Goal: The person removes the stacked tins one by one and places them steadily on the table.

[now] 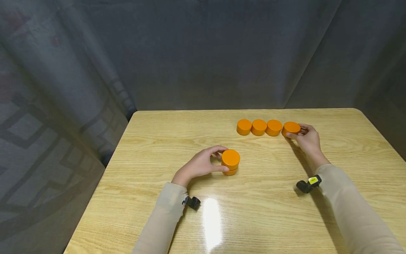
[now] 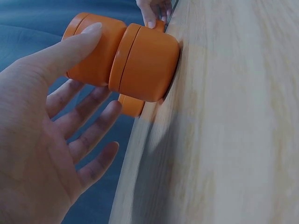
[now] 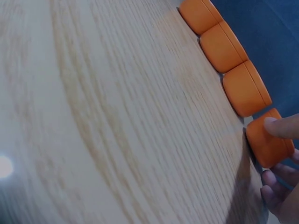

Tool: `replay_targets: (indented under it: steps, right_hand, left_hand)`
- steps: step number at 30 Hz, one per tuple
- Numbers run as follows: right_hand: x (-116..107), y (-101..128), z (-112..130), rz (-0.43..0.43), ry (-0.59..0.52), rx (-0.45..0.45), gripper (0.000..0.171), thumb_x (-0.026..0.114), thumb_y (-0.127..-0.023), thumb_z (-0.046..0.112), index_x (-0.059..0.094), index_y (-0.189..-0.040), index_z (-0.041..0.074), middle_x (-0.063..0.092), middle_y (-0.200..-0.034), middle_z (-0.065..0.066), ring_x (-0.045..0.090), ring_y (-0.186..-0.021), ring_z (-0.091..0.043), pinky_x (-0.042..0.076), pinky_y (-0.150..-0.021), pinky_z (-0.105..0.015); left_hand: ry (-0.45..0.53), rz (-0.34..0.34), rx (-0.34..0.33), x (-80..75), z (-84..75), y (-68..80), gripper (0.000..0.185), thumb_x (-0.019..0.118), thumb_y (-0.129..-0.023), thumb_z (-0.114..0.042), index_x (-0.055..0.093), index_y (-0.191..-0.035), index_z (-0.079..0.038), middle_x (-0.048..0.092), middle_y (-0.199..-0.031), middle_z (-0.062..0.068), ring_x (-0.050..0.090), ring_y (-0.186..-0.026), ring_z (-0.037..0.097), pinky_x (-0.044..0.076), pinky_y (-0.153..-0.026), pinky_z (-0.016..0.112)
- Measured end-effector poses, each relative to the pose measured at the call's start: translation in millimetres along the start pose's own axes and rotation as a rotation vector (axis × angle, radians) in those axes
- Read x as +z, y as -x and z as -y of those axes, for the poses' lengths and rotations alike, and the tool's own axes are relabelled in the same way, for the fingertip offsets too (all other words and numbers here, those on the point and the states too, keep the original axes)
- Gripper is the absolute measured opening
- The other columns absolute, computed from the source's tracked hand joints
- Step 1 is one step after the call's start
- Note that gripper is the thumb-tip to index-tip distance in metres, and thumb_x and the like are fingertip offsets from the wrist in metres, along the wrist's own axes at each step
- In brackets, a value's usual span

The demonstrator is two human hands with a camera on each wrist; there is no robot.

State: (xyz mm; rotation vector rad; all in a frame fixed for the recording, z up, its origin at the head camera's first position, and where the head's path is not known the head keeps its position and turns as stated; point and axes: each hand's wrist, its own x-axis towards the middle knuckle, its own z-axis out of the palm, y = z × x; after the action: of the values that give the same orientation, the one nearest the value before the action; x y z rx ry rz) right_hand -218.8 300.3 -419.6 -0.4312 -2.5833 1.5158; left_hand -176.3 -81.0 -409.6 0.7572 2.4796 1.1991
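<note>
On a wooden table (image 1: 253,197), one left hand (image 1: 204,163) pinches the top jar (image 1: 230,158) of an orange pair (image 1: 230,172); the right hand (image 1: 310,141) pinches an end jar (image 1: 291,127) beside three more jars (image 1: 259,127). Placement seems underway, next calling for gentle release.

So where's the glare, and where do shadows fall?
Head view: white glare on the table near the left sleeve, a shadow along the right sleeve; left wrist view: a shadow pictured below the stack; right wrist view: a white spot at the left edge, a shadow by the held pot.
</note>
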Motion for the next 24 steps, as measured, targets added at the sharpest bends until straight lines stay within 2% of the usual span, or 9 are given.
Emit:
replay_targets:
  steps: [8,17,24]
  right_hand:
    - [0.2,-1.1,0.5,0.033,0.018,0.013,0.069,0.066,-0.096,0.018,0.031,-0.147,-0.01,0.042,-0.139,-0.025,0.044,-0.094,-0.001,0.042,-0.074,-0.004]
    - [0.6,-2.7,0.2,0.043,0.026,0.018,0.069,0.066,-0.096,0.017,0.03,-0.148,-0.01,0.041,-0.142,-0.029,0.046,-0.097,-0.005,0.041,-0.071,-0.003]
    - [0.4,-2.8,-1.0,0.053,0.033,0.006,0.069,0.064,-0.098,0.019,0.028,-0.15,-0.008,0.039,-0.145,-0.031,0.047,-0.106,-0.014,0.04,-0.074,-0.004]
  left_hand:
    - [0.003,-0.001,-0.002,0.8,0.6,-0.4,0.063,0.083,-0.08,-0.039,0.057,-0.137,-0.027,0.061,-0.12,-0.015,0.058,-0.108,0.012,0.047,-0.095,0.035]
    - [0.005,-0.001,-0.004,0.9,0.2,-0.4,0.063,0.083,-0.08,-0.04,0.057,-0.136,-0.028,0.061,-0.119,-0.016,0.057,-0.108,0.011,0.047,-0.096,0.035]
    - [0.001,0.0,0.002,0.6,1.0,-0.2,0.062,0.083,-0.081,-0.04,0.057,-0.136,-0.028,0.061,-0.12,-0.015,0.057,-0.108,0.011,0.047,-0.095,0.036]
